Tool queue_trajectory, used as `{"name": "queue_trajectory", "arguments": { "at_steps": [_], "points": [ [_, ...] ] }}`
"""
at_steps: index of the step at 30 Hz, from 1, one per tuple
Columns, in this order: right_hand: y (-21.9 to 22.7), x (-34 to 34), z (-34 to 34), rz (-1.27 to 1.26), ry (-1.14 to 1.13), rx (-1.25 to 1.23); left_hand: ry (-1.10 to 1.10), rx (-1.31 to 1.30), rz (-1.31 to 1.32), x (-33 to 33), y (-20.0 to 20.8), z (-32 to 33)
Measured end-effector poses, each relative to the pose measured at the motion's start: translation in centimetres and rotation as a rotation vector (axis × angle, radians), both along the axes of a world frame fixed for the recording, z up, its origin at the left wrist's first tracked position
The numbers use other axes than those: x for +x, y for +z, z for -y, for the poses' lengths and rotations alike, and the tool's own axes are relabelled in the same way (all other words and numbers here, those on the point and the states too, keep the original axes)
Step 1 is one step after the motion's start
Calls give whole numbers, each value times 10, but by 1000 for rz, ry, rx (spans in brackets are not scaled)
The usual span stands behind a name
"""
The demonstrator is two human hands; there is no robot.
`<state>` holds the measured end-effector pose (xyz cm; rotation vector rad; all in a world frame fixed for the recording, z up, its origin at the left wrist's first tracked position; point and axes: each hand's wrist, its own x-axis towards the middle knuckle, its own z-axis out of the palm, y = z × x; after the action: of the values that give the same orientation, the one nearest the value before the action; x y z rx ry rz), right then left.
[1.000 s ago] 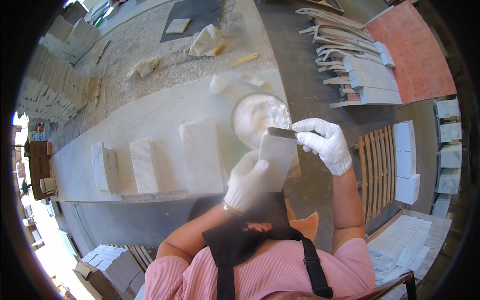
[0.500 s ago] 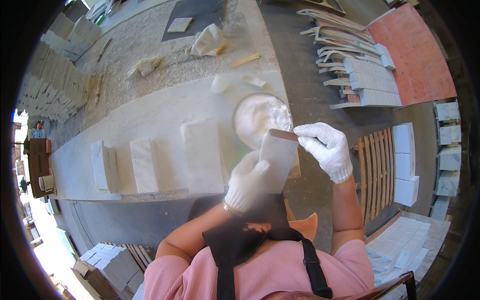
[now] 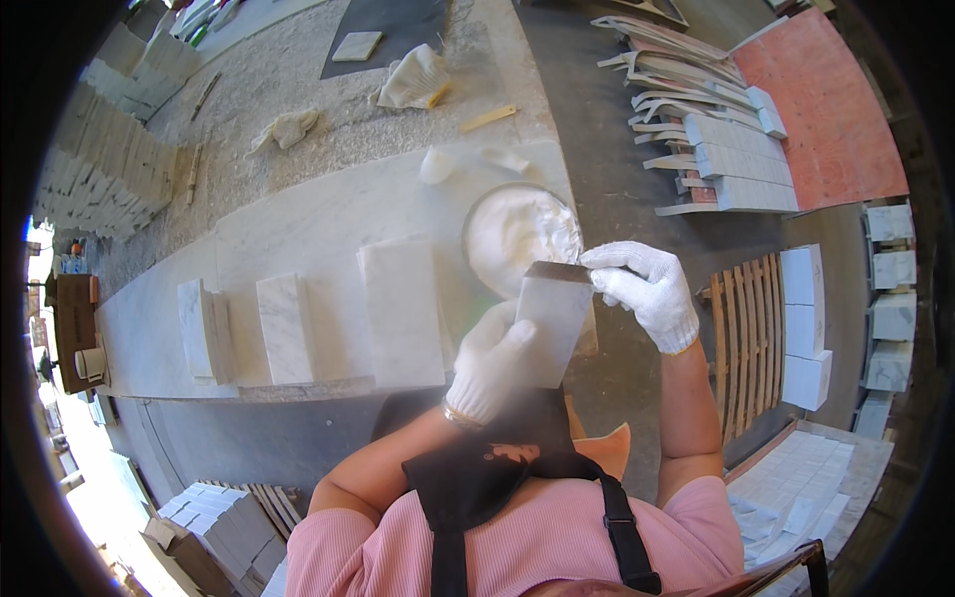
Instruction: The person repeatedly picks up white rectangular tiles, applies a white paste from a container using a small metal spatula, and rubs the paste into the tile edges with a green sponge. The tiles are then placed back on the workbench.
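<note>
My left hand (image 3: 490, 363), in a white knit glove, is closed around the side of a white stone tile (image 3: 550, 333), which it holds tilted up. My right hand (image 3: 647, 289), gloved the same way, pinches the end of a thin, flat, dark strip (image 3: 557, 272) lying across the tile's far end. It looks like a scraper blade, but its kind is not certain. Just beyond the tile stands a round bowl of white paste (image 3: 522, 234). Left of my left hand, marble tiles lie in small stacks, the nearest stack (image 3: 401, 308) being the widest.
The marble-topped bench (image 3: 249, 239) carries a flat yellowish stick (image 3: 488, 118) and loose gloves (image 3: 415, 80). A tall stack of tiles (image 3: 104, 159) rises at the far left. On the right are a wooden slatted pallet (image 3: 746, 343), white blocks (image 3: 804, 328) and a red board (image 3: 826, 104).
My right hand and the dark strip have shifted slightly left and toward me. The strip's tone has gone from reddish brown to dark grey. My left hand keeps hold of the tile.
</note>
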<state>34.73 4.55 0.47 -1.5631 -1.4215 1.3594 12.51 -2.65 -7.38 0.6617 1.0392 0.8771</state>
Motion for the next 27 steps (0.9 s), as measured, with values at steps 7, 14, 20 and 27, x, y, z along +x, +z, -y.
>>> {"name": "queue_trajectory", "arguments": {
  "at_steps": [7, 14, 20, 27],
  "points": [
    [-2, 8, -1, 94, 40, 39, -1, 12, -8, -1, -1, 1],
    [1, 18, -3, 44, -53, 25, -11, 10, 0, -1, 0, 0],
    [-21, 4, -38, 564, 170, 501, 2, -1, 65, 0, 4, 0],
    [-5, -32, -95, 988, 431, 423, 17, 38, 109, 2, -2, 0]
  ]
}}
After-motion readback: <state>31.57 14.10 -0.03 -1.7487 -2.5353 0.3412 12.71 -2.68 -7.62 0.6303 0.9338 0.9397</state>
